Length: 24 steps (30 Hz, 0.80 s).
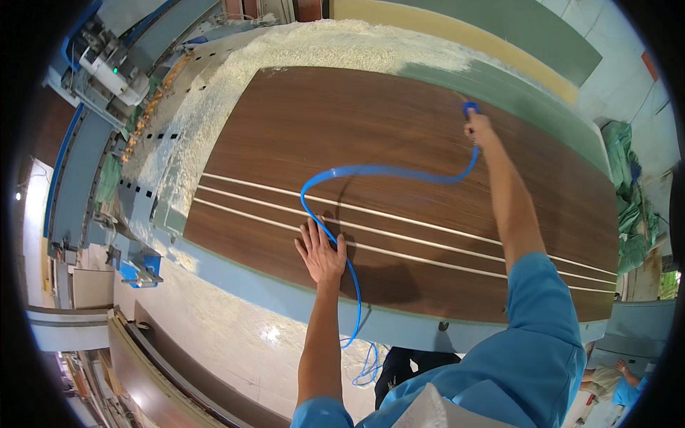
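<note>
The right hand (478, 128) is closed around a blue tool (471, 109), from which a blue hose (385, 171) runs toward the left hand (322, 255). The left hand is open, fingers spread, on a brown wood-grain panel (357, 121); whether it touches the hose, I cannot tell. Three narrow pale lines (428, 241) run along this panel beside the left hand. Beyond both hands lie pale shavings (335, 43).

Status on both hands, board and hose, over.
Right hand closed on blue tool. Left hand open over grooved brown board. Blue hose loops across board, past left hand.
</note>
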Tool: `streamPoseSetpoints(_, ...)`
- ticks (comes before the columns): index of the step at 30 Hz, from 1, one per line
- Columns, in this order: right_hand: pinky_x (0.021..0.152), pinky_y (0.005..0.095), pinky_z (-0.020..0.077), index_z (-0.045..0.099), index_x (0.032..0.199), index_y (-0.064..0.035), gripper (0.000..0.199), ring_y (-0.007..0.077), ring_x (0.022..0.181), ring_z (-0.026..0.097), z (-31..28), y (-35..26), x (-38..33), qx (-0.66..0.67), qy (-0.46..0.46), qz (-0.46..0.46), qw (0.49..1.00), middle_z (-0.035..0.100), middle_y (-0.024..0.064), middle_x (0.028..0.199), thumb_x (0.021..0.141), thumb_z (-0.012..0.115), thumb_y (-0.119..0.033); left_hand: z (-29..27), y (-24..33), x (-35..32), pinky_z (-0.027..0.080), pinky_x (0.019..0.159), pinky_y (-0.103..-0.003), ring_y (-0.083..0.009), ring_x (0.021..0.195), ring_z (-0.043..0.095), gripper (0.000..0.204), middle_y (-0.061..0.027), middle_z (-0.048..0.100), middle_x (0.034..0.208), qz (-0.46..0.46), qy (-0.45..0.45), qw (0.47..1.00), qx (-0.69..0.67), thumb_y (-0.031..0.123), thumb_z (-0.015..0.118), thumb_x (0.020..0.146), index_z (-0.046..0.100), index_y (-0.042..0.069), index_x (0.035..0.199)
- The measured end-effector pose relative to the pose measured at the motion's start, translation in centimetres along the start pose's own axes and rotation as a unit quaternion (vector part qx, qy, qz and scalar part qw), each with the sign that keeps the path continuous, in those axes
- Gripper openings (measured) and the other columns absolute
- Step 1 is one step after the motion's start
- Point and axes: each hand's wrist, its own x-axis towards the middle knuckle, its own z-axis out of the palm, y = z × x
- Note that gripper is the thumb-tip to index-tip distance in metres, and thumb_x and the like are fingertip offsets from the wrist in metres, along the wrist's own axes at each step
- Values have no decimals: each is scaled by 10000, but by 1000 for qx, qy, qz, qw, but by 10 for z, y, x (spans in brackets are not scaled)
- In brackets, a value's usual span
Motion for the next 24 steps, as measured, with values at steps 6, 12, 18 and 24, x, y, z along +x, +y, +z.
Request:
streamPoseSetpoints(6, 377, 296, 313, 550, 876, -139, 428, 136, 428, 471, -65, 24, 116, 245, -114, 128, 954, 528, -33, 572, 1088, 515, -509, 6, 7, 12, 152, 1288, -587, -369, 1585, 251, 704, -107, 378, 1681, 29, -96, 993, 60, 548, 518, 1011, 451, 161, 1596)
streamPoseSetpoints(12, 392, 267, 311, 551, 849, -140, 448, 90, 458, 481, 4, -25, 148, 181, -162, 94, 965, 517, -59, 565, 1086, 521, -519, 3, 11, 15, 177, 1276, -585, -385, 1564, 292, 706, -115, 400, 1665, 45, -72, 995, 50, 564, 536, 999, 455, 197, 1596)
streamPoseSetpoints(18, 383, 262, 291, 561, 894, -121, 442, 75, 443, 470, 70, -71, 178, 140, -251, 111, 951, 504, -80, 546, 1068, 572, -526, 3, 18, 19, 179, 1280, -576, -365, 1565, 298, 708, -99, 401, 1662, 19, -88, 994, 59, 539, 574, 976, 453, 226, 1600)
streamPoseSetpoints(24, 382, 277, 296, 548, 908, -104, 415, 107, 433, 464, 162, -126, 173, 148, -282, 50, 947, 522, -28, 567, 1082, 553, -481, 2, 19, 20, 181, 1277, -571, -365, 1557, 312, 699, -131, 439, 1631, 20, -86, 995, 55, 533, 576, 975, 471, 219, 1591)
